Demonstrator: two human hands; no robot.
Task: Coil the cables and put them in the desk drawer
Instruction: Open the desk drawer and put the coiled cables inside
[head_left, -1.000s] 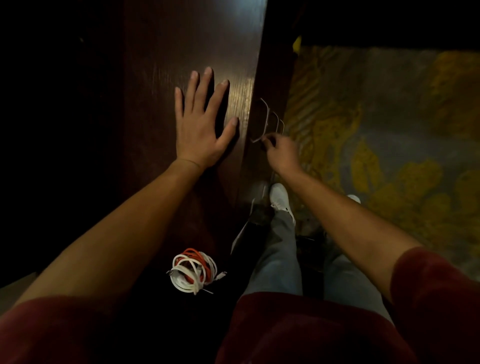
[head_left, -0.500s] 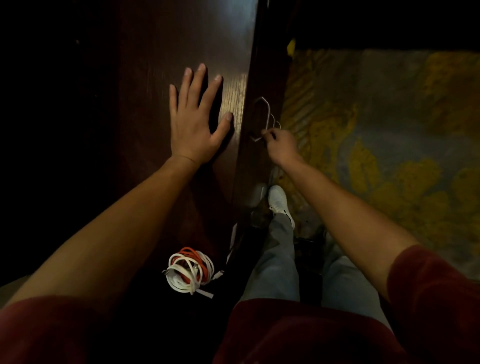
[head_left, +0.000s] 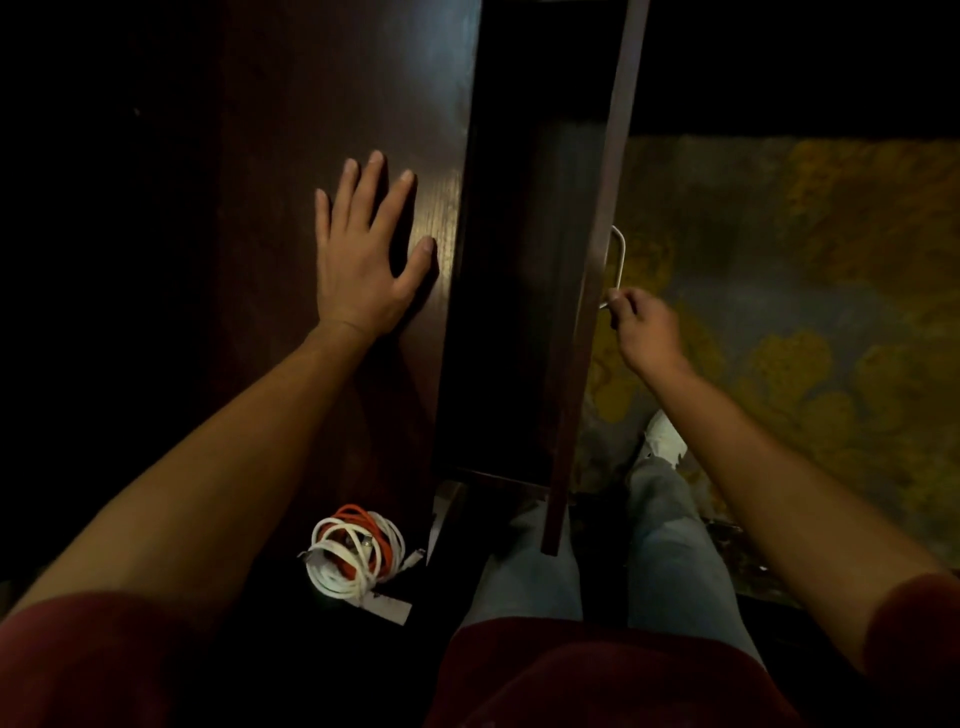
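Observation:
A coiled bundle of white and orange cables (head_left: 356, 553) lies on the dark wooden desk (head_left: 291, 156) near its front edge. The desk drawer (head_left: 587, 312) stands pulled out to the right of the desktop, its dark inside looking bare. My right hand (head_left: 644, 330) grips the lower end of the drawer's metal handle (head_left: 618, 260). My left hand (head_left: 363, 254) rests flat on the desktop with its fingers spread, well beyond the cables.
A small white slip of paper (head_left: 387, 608) lies under the cable bundle. A yellow and grey patterned carpet (head_left: 805, 312) covers the floor on the right. My legs in light jeans (head_left: 670, 545) and a white shoe (head_left: 665, 436) are below the drawer.
The drawer has slid out from shut to wide out, drawn by my right hand, which moved right with the handle. My left hand stayed flat on the desk.

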